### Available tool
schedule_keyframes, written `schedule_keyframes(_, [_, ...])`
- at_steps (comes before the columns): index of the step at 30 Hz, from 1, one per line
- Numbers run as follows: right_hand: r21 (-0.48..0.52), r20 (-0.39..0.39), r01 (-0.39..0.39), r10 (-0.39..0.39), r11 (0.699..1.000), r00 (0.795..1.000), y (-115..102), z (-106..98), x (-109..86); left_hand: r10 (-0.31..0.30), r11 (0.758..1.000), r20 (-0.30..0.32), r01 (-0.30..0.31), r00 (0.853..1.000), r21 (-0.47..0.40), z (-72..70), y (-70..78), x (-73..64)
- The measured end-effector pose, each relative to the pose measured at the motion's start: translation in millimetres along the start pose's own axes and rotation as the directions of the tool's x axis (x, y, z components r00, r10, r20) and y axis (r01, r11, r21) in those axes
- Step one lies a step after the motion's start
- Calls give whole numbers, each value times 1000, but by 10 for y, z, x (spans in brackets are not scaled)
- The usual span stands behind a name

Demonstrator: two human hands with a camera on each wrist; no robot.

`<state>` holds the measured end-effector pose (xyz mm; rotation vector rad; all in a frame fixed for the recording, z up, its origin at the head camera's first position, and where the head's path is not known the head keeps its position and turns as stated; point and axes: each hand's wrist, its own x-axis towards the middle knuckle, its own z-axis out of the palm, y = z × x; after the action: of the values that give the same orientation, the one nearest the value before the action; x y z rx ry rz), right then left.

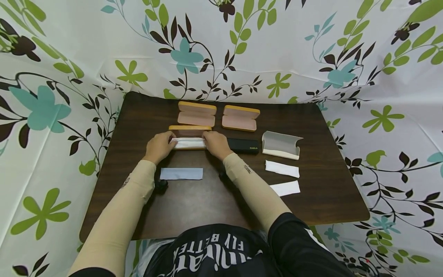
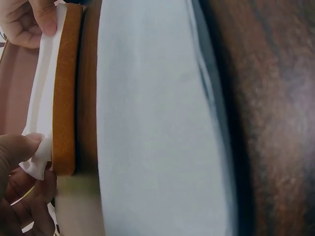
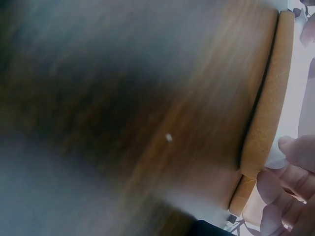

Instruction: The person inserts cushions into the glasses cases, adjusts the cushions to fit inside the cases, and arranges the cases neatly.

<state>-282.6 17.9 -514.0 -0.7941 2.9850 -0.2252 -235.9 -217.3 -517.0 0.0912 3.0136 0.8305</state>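
Note:
An open hinged case, orange-brown outside and pinkish inside like a glasses case, lies on the table in front of me. A folded white cloth stretches lengthwise along the case's near half. My left hand pinches its left end, thumb on top, as the left wrist view also shows on the cloth. At the other end my right hand pinches the cloth between thumb and fingers beside the case edge. A flat light-blue cloth lies nearer me.
Two similar open cases, the left and the right, stand at the back. A dark box lies right of my right hand. Beyond it are an opened cream case and two white folded pieces on the brown table.

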Motion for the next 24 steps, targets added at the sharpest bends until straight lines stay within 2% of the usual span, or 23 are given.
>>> schedule_keyframes(8, [-41,-31,6,-8,999,999,-9,17,17,-1,999,-6,1,1000,37,2,24,25])
schedule_keyframes(17, [-101,-90,42,-51,994,995,11,73,1,2,996,-3,-2,1000,92,-1,60,15])
schedule_keyframes(24, [-138,-104,52,-66,989,992,21,64,-23,6,994,-31,-3,999,106,-37,77,1])
